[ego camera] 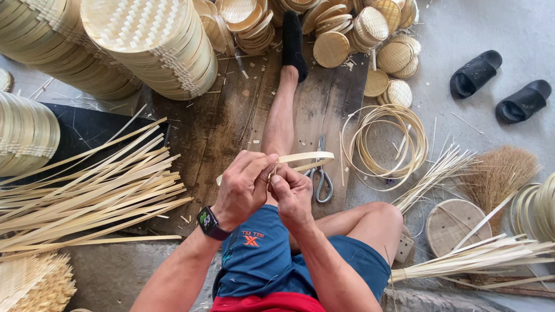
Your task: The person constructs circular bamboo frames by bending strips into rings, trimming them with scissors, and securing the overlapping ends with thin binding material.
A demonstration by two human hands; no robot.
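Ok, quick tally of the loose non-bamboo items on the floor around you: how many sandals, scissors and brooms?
Black sandals: 2
Scissors: 1
Straw brooms: 1
Total: 4
Both hands, left hand and right hand, pinch a bamboo strip.

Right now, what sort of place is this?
Most likely a bamboo basket-weaving workshop: stacked woven trays, loose bamboo strips and coiled hoops surround a person whose hands bend a strip.
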